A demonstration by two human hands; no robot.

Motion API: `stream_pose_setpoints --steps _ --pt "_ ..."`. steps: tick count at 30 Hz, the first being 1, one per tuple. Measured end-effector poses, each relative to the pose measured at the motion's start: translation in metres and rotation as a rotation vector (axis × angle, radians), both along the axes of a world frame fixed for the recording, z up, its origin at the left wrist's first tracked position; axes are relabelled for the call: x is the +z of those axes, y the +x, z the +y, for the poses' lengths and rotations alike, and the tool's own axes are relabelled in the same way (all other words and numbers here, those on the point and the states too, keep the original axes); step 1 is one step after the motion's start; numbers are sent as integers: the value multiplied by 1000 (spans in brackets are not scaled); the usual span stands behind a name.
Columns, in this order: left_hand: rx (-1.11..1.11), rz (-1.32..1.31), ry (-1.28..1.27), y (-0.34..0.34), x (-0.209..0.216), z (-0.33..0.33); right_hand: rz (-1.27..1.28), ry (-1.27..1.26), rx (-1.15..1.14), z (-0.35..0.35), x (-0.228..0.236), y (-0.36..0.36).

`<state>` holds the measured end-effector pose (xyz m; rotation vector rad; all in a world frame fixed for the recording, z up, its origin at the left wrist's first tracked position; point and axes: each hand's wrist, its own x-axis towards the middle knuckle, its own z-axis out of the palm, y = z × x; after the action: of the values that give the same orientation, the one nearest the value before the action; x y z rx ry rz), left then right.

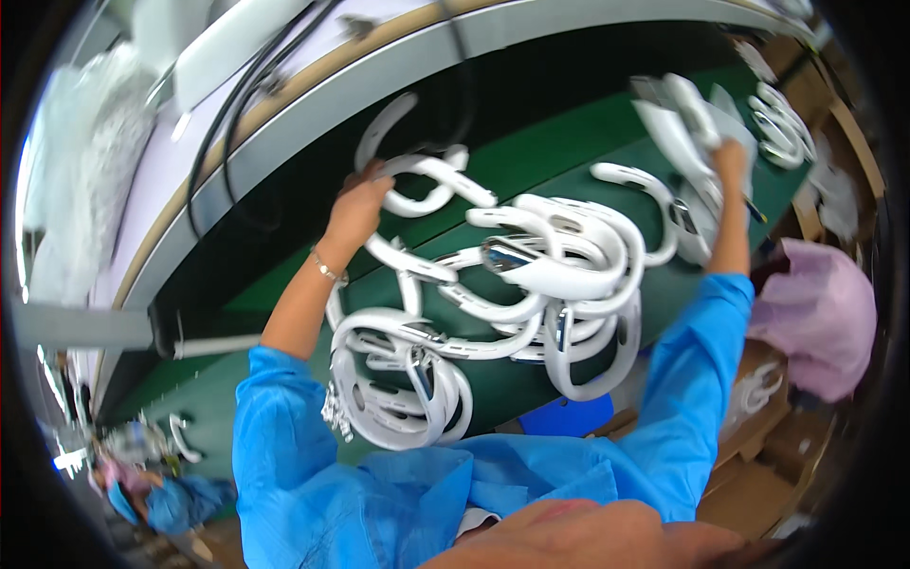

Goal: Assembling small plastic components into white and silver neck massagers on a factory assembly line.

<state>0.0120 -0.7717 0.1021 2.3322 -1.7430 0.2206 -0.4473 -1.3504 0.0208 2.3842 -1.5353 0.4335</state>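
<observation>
My left hand [358, 213], a bracelet at its wrist, reaches to the far left of the pile. Its fingers are closed on a white C-shaped plastic piece [431, 169]; other curved pieces lie against it. Out at the far right, my right hand [729, 163] is closed on white curved pieces [671, 133], smeared by motion, with clear plastic film [735, 119] beside them. Between my arms lies a tangled pile of white C-shaped pieces [592, 237], some with shiny metal plates [504, 254]. Nearer me on the left, several more are stacked in a ring-like heap [398, 431].
A green work surface [559, 180] runs under everything. Beyond it rises a ledge [379, 45] with black cables [227, 123] hanging over it. More white curved pieces [782, 128] lie at the far right. Cardboard boxes [758, 493] and a person in pink [815, 318] are on the right.
</observation>
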Motion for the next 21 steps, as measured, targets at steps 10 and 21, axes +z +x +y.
stream_pose_setpoints --steps 10,21 --pt "-33 -372 88 -23 64 43 -134 136 -539 56 5 -45" --pt "-209 -610 17 -51 127 114 -713 1628 1025 411 175 290"
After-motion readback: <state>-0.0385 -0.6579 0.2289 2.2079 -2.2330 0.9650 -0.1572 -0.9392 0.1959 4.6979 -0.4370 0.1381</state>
